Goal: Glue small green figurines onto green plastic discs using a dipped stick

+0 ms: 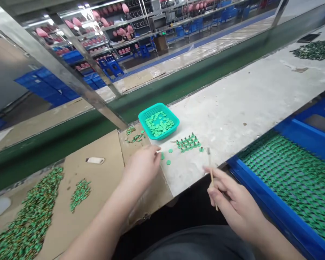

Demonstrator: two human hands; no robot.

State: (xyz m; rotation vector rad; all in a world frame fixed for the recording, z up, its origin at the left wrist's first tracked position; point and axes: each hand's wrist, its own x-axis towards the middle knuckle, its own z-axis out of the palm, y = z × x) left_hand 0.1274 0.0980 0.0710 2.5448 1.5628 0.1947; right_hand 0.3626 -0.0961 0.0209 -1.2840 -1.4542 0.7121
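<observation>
My right hand (pixel 233 202) is closed round a thin brush (pixel 211 176) with a pale wooden handle and a greyish tip, held over the front edge of the white worktop. At the seam between cardboard and worktop, my left hand (pixel 142 166) has its fingertips pinched together; what they hold, if anything, I cannot make out. Close to those fingers lie a few loose flat green discs (pixel 168 162). Several discs with small dark pieces standing on them (pixel 188 143) form rows on the worktop. Behind them stands a turquoise basket (pixel 176 127) with more green discs inside.
Small green-and-gold pieces (pixel 29 213) are heaped on the cardboard (pixel 103 191) at left, with a smaller pile (pixel 80 193) and a whitish flat object (pixel 95 160) nearby. A blue tray (pixel 262 191) full of green pieces stands at right. A metal post (pixel 97 103) rises beyond the basket.
</observation>
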